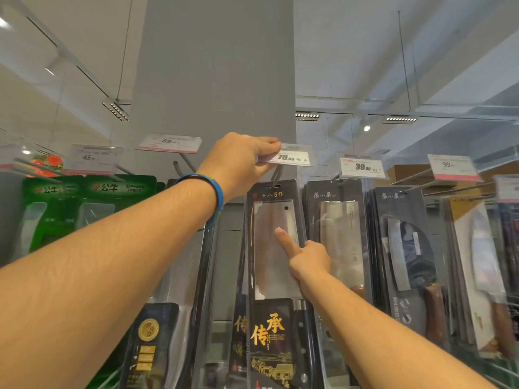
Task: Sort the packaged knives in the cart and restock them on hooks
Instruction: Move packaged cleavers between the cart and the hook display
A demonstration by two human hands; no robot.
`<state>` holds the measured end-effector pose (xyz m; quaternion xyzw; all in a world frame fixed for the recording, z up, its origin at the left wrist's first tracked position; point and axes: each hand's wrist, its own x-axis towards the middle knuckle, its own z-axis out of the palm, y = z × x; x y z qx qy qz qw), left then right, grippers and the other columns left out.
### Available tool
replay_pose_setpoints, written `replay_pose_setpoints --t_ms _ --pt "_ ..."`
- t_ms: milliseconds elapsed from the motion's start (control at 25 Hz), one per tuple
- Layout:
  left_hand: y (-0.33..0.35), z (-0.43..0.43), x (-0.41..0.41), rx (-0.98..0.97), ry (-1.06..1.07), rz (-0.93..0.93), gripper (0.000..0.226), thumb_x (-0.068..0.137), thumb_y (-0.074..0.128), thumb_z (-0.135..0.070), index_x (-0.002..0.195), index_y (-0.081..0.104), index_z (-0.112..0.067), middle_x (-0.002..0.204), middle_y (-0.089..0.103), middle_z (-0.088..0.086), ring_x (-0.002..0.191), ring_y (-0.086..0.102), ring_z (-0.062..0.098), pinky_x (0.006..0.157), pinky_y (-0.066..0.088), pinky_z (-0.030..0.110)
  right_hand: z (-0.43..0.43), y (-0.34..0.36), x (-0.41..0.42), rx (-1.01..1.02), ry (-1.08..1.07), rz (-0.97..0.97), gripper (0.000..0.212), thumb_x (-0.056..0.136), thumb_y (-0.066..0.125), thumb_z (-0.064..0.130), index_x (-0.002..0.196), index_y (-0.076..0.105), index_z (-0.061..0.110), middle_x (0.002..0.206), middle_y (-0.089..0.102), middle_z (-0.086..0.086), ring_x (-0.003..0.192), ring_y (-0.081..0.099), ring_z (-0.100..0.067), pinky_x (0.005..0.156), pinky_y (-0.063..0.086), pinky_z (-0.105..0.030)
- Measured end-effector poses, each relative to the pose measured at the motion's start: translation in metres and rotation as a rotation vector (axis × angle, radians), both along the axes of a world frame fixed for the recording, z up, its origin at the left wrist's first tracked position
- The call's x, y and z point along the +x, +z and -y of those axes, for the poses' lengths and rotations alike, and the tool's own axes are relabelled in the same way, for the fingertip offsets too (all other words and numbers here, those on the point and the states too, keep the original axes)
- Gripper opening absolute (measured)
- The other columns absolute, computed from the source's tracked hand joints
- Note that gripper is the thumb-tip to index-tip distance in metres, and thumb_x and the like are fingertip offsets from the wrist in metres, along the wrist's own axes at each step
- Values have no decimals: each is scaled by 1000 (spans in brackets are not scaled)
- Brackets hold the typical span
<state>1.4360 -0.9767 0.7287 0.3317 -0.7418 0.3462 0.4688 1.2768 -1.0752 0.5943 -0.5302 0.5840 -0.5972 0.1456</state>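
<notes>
A packaged cleaver (pixel 273 248) in a black card with gold lettering hangs on a metal hook (pixel 276 175) at the centre of the display. My left hand (pixel 241 158), with a blue wristband on the wrist, pinches the 79.00 price tag (pixel 292 158) at the tip of that hook and holds it up. My right hand (pixel 303 256) holds the package by its right edge, with the index finger stretched out across the clear blister over the blade.
More packaged knives (pixel 341 237) hang on the hooks to the right under the 39.00 tag (pixel 362 167) and the 99 tag (pixel 452 165). Green packages (pixel 92 203) hang at left under the 45 tag. A grey pillar (pixel 213 80) rises behind the display.
</notes>
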Motion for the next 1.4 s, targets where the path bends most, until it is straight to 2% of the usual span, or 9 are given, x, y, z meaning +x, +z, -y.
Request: replay_pose_setpoints --t_ms 160,400,560,640,760,960,1080,1200,1400 --pt "1 -4 -2 -27 31 22 33 96 63 -24 128 65 -27 136 59 -12 119 60 20 100 50 36 15 -3 -5 43 35 -40 101 80 50 84 152 40 13 152 50 -9 135 51 -35 105 45 -47" --pt "4 -15 -2 -1 128 69 35 96 61 -29 131 62 -29 141 53 -15 126 55 18 105 44 32 15 0 3 117 99 -47 98 85 47 81 151 40 8 151 50 -12 133 51 -34 102 44 -42" --pt "-3 -21 3 115 255 156 60 97 56 -38 152 32 -31 160 23 -14 142 36 20 113 35 37 -7 -26 -1 151 55 -197 83 89 46 77 140 49 12 133 61 -10 111 60 -30 92 51 -44" --pt "-25 -21 10 220 45 -21 60 98 53 -38 153 29 -31 161 23 -9 143 32 15 116 28 32 -23 -48 0 63 -30 -244 71 91 51 72 134 50 16 126 63 -5 101 59 -26 78 47 -38" --pt "-74 -19 25 330 -192 -442 46 99 52 -36 144 46 -28 140 55 -7 124 52 10 109 40 33 -52 -65 6 -109 -59 -213 67 92 60 58 143 42 20 139 53 -2 119 56 -26 84 47 -39" --pt "-177 -32 45 554 -379 -843 15 99 53 -29 107 65 -33 89 74 -9 81 67 4 67 54 23 -105 -99 -8 -227 143 -91 46 96 60 45 138 49 31 131 51 14 109 60 -14 87 47 -34" --pt "-240 -36 48 702 -363 -928 15 99 54 -28 106 67 -30 87 75 -8 72 67 8 59 52 22 -131 -137 -17 -182 399 81 11 97 61 34 103 69 29 98 72 15 89 68 -5 74 49 -22" --pt "-288 -34 39 786 -347 -1004 15 99 55 -23 103 69 -25 83 75 -4 63 64 6 52 47 15 -143 -177 -14 -13 647 168 24 101 58 28 87 73 16 78 75 -1 61 66 -12 56 47 -18" --pt "-389 -60 20 924 -215 -1042 18 98 55 -15 94 72 -19 76 73 3 50 52 10 44 36 11 -158 -254 -23 220 795 176 31 102 55 30 84 73 14 72 74 -6 56 62 -15 50 43 -17"
